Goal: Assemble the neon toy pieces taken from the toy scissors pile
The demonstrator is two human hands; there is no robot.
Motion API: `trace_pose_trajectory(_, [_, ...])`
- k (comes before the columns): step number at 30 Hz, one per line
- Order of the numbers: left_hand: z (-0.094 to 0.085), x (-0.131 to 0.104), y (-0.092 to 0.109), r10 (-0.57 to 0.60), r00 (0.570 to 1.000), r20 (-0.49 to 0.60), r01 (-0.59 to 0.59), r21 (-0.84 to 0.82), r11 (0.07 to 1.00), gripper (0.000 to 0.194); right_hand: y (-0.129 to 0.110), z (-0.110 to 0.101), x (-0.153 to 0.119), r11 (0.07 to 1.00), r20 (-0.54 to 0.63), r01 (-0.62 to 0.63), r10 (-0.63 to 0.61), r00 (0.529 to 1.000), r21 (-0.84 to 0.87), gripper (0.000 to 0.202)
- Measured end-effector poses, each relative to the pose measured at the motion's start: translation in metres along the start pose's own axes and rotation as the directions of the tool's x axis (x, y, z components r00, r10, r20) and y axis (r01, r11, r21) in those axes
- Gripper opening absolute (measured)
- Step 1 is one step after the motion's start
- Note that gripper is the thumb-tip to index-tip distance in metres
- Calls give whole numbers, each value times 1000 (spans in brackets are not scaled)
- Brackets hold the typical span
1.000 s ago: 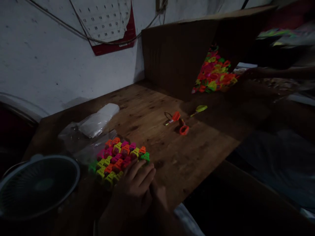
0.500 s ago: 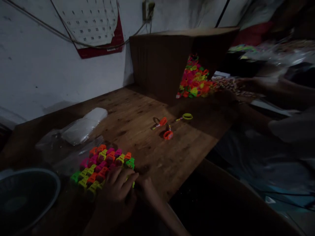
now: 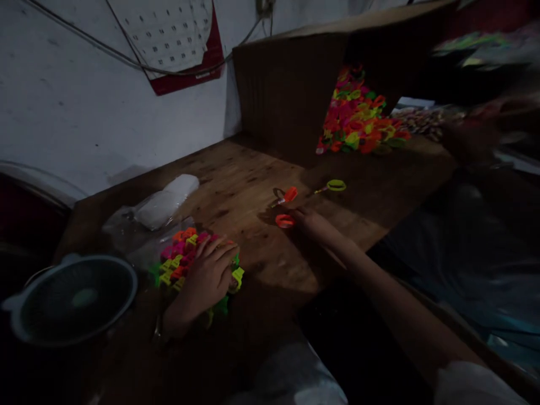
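My left hand (image 3: 208, 273) lies over a block of small bright plastic pieces (image 3: 179, 261) that look like toy watches, in pink, orange, yellow and green. Its fingers are stretched out across their tops and hide part of the rows. My right hand (image 3: 314, 225) reaches over the wooden table, its fingers closed at the edge of an orange plastic loop (image 3: 285, 221). Just beyond lies a second orange loop (image 3: 291, 194) with a thin pale strip. A yellow loop (image 3: 336, 185) with a similar strip lies to its right.
A cardboard box (image 3: 287, 95) on its side spills a heap of bright loops (image 3: 358, 121). A plastic-wrapped white bundle (image 3: 169, 199) lies behind the block. At left is a round basin (image 3: 78, 298). Another person's hand (image 3: 472, 135) is at right, near small pieces (image 3: 430, 121).
My right hand has left the block and moved right to the nearest orange loop, which has shifted slightly left. My left hand stays on the block, now flatter. The view has shifted.
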State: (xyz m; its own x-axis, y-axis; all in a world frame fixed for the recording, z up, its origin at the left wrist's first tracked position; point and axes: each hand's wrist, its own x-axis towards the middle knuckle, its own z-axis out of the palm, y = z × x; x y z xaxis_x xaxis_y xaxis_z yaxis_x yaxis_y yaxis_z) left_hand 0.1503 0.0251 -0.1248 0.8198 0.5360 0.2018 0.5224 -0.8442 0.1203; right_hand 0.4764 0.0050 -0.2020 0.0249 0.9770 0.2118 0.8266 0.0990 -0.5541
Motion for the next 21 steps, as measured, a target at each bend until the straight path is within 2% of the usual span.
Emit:
trace_pose_trajectory(1, [1, -1, 0, 5, 1000, -21, -5, -2, 1000, 42, -17, 11, -11, 981, -54, -38, 49, 997, 192, 30])
trace_pose_trajectory(2, [1, -2, -1, 9, 999, -43, -9, -6, 1000, 42, -36, 24, -21, 913, -87, -74, 119, 989, 401, 27])
trace_pose_trajectory(3, [1, -3, -1, 13, 998, -61, -14, -11, 1000, 42, -57, 39, -31, 779, -87, -100, 194, 977, 619, 27])
trace_pose_trajectory(4, [1, -4, -1, 17, 997, -74, -18, -15, 1000, 41, -78, 55, -39, 608, -56, -117, 258, 965, 786, 28])
trace_pose_trajectory(6, [2, -4, -2, 28, 996, -86, -30, -19, 999, 41, -114, 86, -49, 332, 77, -175, 288, 954, 927, 28])
trace_pose_trajectory(7, [2, -4, -3, 35, 995, -89, -37, -20, 999, 41, -128, 100, -51, 243, 117, -200, 318, 941, 949, 27])
trace_pose_trajectory(8, [1, -4, -3, 42, 995, -88, -44, -19, 999, 41, -137, 111, -52, 212, 135, -218, 347, 928, 953, 25])
trace_pose_trajectory(10, [1, -3, -3, 49, 995, -84, -51, -15, 999, 42, -147, 125, -51, 274, 102, -238, 432, 896, 932, 23])
trace_pose_trajectory(12, [2, -4, -3, 48, 996, -79, -49, -13, 999, 43, -149, 128, -50, 417, 30, -255, 475, 880, 873, 21])
trace_pose_trajectory(15, [4, -5, -4, 26, 996, -84, -29, -28, 999, 48, -151, 121, -50, 574, -44, -221, 410, 911, 788, 12])
trace_pose_trajectory(18, [5, -5, -4, -2, 994, -110, -5, -66, 998, 54, -156, 114, -48, 654, -85, -163, 329, 940, 738, 17])
trace_pose_trajectory(21, [3, -5, -2, -5, 987, -158, -9, -88, 996, 57, -157, 112, -45, 675, -75, -152, 295, 953, 722, 16])
